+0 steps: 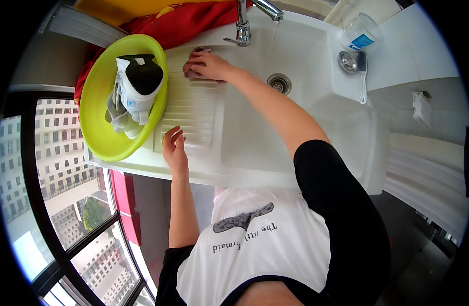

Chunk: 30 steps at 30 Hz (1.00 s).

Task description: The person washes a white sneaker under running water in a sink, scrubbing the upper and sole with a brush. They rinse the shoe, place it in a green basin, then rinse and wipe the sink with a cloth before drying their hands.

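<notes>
My right hand reaches across to the far end of the ribbed washboard beside the sink. Its fingers are closed over a small brownish-pink thing, mostly covered by the hand, whose kind I cannot make out. Near the front edge of the counter, my left hand is raised with loosely bent fingers apart and nothing visible in it. Close beside that hand stands a lime-green basin. White and grey sneakers lie in it, one with a dark inside facing up.
A chrome faucet rises behind the white sink, which has a metal drain. On the right ledge are a clear plastic tub, a round metal strainer and a white-handled brush. Red cloth lies behind the basin.
</notes>
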{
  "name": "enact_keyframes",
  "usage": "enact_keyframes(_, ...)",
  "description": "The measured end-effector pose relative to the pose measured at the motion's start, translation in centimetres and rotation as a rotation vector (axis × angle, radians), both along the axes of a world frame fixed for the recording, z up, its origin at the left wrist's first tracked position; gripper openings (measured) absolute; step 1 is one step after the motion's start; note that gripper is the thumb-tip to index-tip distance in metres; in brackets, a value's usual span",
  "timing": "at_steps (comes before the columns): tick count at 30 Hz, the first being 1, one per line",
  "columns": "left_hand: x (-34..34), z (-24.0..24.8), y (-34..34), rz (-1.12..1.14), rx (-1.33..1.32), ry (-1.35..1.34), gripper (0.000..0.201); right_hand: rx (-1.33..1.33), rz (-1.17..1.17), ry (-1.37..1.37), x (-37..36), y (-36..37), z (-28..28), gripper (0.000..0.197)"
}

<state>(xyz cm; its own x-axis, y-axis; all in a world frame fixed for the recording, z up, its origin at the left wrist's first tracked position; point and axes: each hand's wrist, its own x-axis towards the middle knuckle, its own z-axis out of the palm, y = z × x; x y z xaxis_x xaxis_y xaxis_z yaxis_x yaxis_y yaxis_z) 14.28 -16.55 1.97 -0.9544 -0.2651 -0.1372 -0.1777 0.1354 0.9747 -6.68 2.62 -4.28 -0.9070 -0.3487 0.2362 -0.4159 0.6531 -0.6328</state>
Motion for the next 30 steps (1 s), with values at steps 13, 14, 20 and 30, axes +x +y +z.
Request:
enact_keyframes(13,6.7,-2.9,-6.7,0.192,-0.321,-0.08,0.022,0.151,-0.031,0.132,16.7,0.9,0.1,0.018)
enact_keyframes(14,7.0,-2.8,-6.7,0.195,-0.328,-0.076,0.022,0.083,0.037,0.104,17.4,0.4,1.2,0.016)
enact_keyframes(20,8.3,-2.7,-6.9,0.184,-0.332,-0.033,0.025,0.045,0.39,-0.109,16.4,-9.2,3.2,0.024)
enact_keyframes(30,11.7,-3.1,-6.2,0.354,-0.201,0.011,0.022,-0.04,0.422,0.163,19.4,-15.6,-0.7,0.036)
